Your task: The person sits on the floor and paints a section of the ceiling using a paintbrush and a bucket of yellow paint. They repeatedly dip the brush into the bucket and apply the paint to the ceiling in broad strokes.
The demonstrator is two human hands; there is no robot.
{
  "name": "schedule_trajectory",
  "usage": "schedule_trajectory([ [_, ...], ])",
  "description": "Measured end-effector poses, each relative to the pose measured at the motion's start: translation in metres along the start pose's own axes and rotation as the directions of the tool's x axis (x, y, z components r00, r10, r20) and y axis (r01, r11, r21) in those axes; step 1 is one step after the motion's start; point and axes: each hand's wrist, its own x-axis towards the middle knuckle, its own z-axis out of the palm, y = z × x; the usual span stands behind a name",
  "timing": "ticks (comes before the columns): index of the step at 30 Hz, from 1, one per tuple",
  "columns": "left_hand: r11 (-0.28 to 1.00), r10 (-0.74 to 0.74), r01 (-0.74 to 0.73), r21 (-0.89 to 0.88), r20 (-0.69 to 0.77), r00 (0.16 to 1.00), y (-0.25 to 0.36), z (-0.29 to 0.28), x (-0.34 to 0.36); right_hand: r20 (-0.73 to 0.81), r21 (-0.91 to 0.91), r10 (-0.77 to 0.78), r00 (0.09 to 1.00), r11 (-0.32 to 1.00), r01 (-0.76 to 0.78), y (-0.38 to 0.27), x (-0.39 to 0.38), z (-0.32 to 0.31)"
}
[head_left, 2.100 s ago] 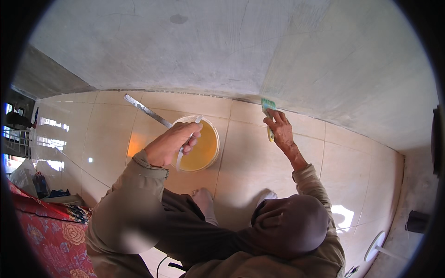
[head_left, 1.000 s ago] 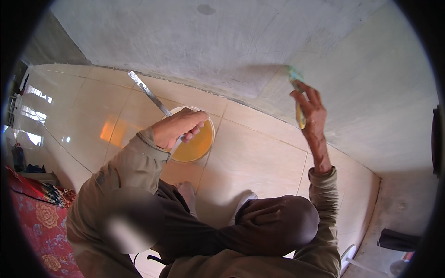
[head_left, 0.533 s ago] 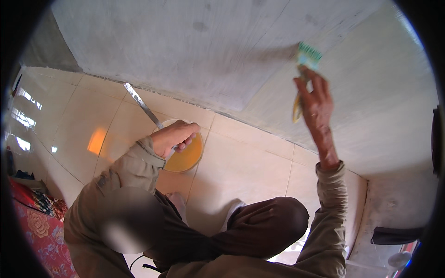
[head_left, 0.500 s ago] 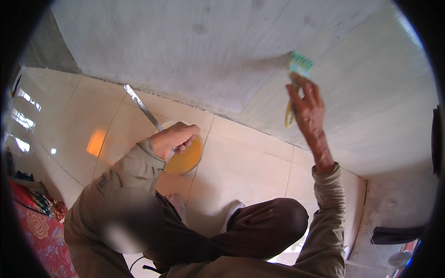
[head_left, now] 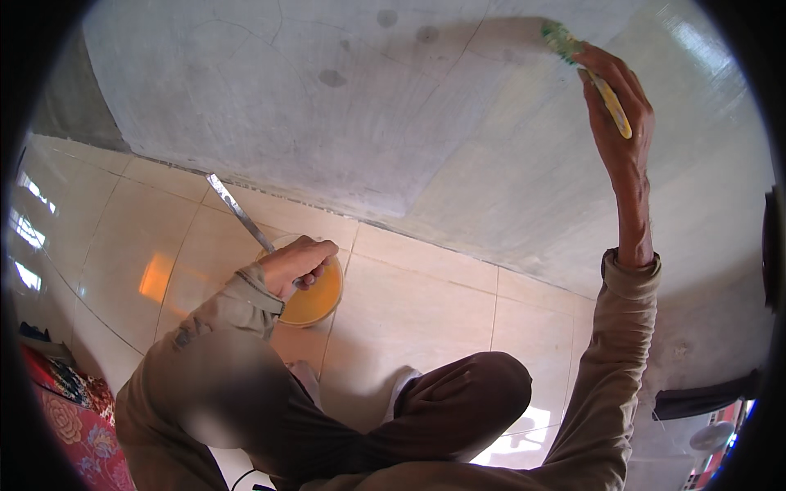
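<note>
My right hand [head_left: 618,102] is raised to the grey wall at the upper right, fingers closed round a brush. The brush has a yellow handle [head_left: 612,106] and green bristles [head_left: 559,41], which meet the wall surface. My left hand [head_left: 299,263] is closed over the rim of a round bucket [head_left: 332,307] of yellowish-orange liquid on the floor. A long flat metal strip [head_left: 237,209] slants out from the bucket beside that hand. What the left fingers grip is hidden.
The grey wall [head_left: 344,139] shows cracks and dark round spots. Pale floor tiles [head_left: 417,295] run along its foot. Red floral fabric [head_left: 78,425] lies at lower left; a dark cloth [head_left: 704,397] hangs at right. My bent knee [head_left: 483,393] is close by.
My right hand and the brush have moved up and to the right along the wall, and the brush has tilted over to the left. The left hand stays at the bucket.
</note>
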Motion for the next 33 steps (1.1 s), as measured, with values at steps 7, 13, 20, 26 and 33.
schedule_trajectory([
  [7, 1.0, -0.003, 0.003, -0.002, 0.03, 1.0, 0.004, 0.002, 0.006, 0.241, -0.327, -0.114, 0.964, 0.925, 0.192, -0.036, -0.087, 0.054],
  [13, 1.0, -0.002, 0.001, 0.01, 0.039, 0.999, 0.002, -0.001, 0.005, 0.409, -0.034, -0.072, 0.91, 0.995, 0.095, -0.082, -0.133, 0.065],
  [20, 1.0, 0.024, -0.024, 0.0, 0.002, 1.0, 0.002, 0.001, -0.001, 0.241, 0.101, 0.02, 0.97, 0.994, -0.046, -0.019, -0.064, 0.008],
  [26, 0.996, 0.068, -0.074, -0.042, -0.114, 0.991, -0.007, 0.001, -0.008, 0.018, -0.176, -0.075, 0.997, 0.981, 0.077, -0.001, -0.016, -0.031],
  [33, 0.989, 0.139, -0.142, -0.051, -0.063, 0.988, 0.001, 0.005, -0.021, 0.202, -0.3, -0.036, 0.979, 0.949, 0.097, -0.055, -0.127, 0.027],
])
